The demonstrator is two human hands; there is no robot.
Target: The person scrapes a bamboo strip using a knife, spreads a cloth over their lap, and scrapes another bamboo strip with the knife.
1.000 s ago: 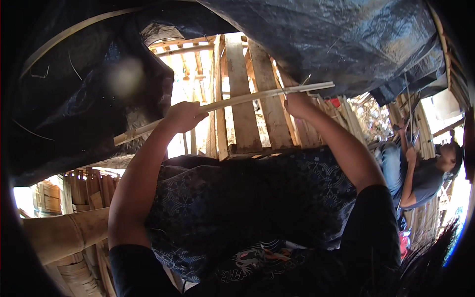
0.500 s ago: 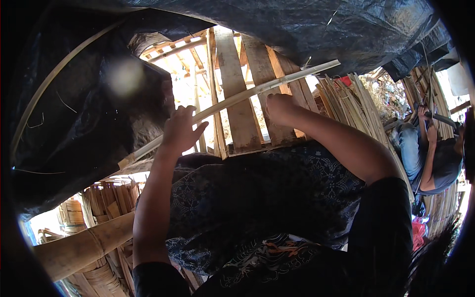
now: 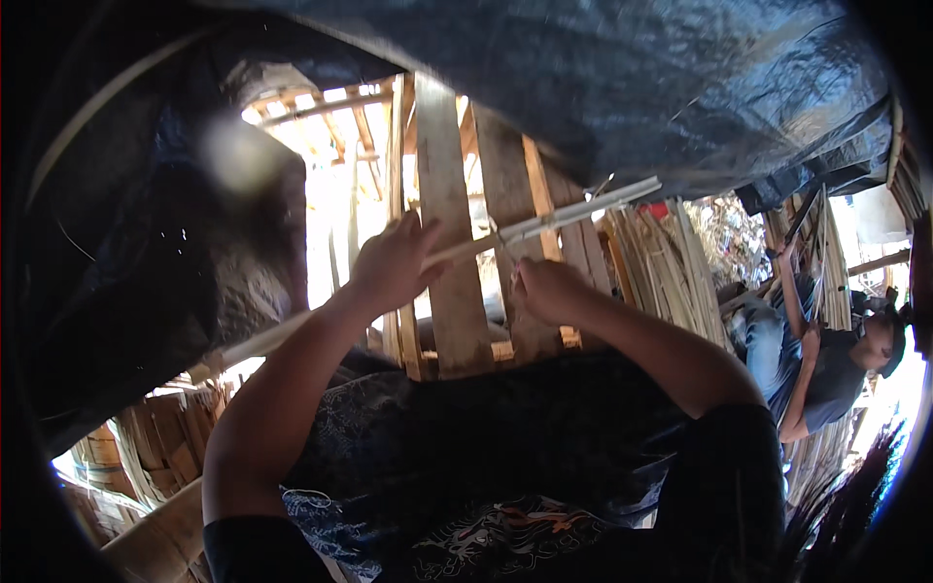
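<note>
A long pale bamboo pole [image 3: 578,212] slants across the view, its far end up at the right. My left hand [image 3: 394,260] is closed around it, the pole passing between thumb and fingers. Just below the pole, my right hand [image 3: 552,291] forms a fist. A thin strip [image 3: 503,245] seems to run from the pole down to its fingertips, though it is faint. Behind the pole stand upright wooden planks [image 3: 449,185] with bright gaps between them. Patterned dark cloth [image 3: 340,428] covers my lap.
Black plastic sheeting [image 3: 700,87] hangs overhead and on the left. Bundled bamboo slats [image 3: 661,267] lean at the right, where another person [image 3: 826,364] sits holding a long dark piece. A thick bamboo beam [image 3: 160,534] crosses at lower left, near stacked slats [image 3: 170,432].
The view has shifted. My left hand has moved right along the pole and now grips it, where its thumb was spread. My right hand stays a fist, a little lower. The other person's arm is raised.
</note>
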